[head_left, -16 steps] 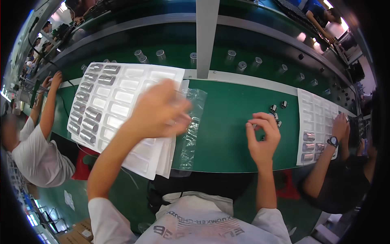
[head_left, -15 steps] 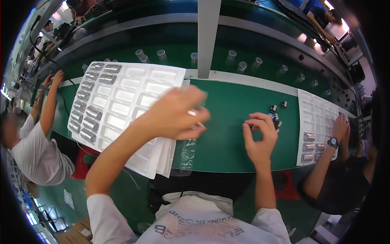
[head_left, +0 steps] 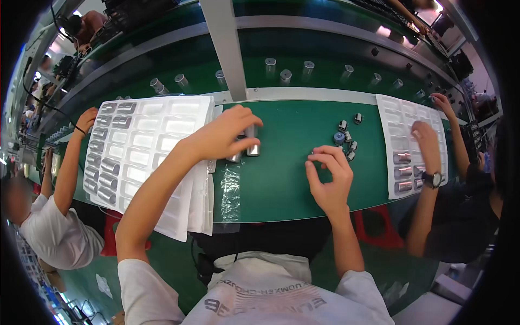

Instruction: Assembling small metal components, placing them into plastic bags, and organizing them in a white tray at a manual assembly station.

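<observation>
My left hand (head_left: 223, 134) reaches over the right edge of a stack of white plastic trays (head_left: 146, 170). Its fingers and thumb curl around a silver metal cylinder (head_left: 253, 149), and a second cylinder (head_left: 234, 157) shows partly under the palm. Over the green table, my right hand (head_left: 333, 181) is closed in a pinch, thumb against forefinger. Whatever sits between those fingertips is too small to make out. Just beyond it lie several small black-and-silver parts (head_left: 353, 147) and one blue round part (head_left: 339, 137).
Silver cylinders fill the tray's left columns. A strip of clear plastic film (head_left: 231, 192) lies beside the stack. More cylinders (head_left: 286, 76) stand beyond the metal rail (head_left: 303, 95), where a post (head_left: 225, 49) rises. At right, a co-worker's hands work over another white tray (head_left: 398, 116); another person sits left.
The view has shifted, so the table and trays appear further left. My left hand, blurred before, now shows around the cylinders. My right hand keeps its pinch. The right co-worker's hands have moved apart.
</observation>
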A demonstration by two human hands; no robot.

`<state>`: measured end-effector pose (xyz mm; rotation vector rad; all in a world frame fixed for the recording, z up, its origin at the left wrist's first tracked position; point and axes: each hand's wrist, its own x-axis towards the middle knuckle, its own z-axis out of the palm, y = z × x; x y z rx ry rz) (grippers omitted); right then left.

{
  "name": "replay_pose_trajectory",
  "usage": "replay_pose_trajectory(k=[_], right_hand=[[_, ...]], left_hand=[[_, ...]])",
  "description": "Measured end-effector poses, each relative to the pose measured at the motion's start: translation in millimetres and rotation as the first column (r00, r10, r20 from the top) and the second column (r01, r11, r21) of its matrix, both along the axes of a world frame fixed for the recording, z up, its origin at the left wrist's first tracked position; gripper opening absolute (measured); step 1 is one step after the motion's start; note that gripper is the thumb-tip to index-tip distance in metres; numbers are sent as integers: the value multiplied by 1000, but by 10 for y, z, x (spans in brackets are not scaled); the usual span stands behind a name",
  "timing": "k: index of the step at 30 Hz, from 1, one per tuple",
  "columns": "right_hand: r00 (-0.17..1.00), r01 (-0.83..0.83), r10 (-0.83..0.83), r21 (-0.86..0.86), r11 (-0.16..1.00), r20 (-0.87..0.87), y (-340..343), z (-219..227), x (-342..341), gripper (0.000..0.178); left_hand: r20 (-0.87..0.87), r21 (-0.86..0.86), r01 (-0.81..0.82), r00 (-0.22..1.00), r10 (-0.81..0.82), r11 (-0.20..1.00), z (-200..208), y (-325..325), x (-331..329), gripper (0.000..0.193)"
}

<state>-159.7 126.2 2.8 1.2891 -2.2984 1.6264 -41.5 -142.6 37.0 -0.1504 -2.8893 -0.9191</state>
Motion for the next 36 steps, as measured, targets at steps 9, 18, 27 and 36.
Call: replay_pose_trajectory(k=[9,18,27,36], right_hand=[[913,109,89,447,888,-399,91,-63,-260,51],[423,-143,439,-420,896,793,32,-90,-59,34],[348,-100,429,-422,901,833,52,-101,133,24],[588,5,209,-262,965,781,-34,-4,243,25]], left_hand=[[-337,230,-218,896,288,948,665,669,384,33],[191,982,-157,838,511,-109,-155,1945,711,52],[229,971,-156,818,528,-181,-654,1811,461,52],[71,979,11,917,393,-204,-669,1631,413,46]])
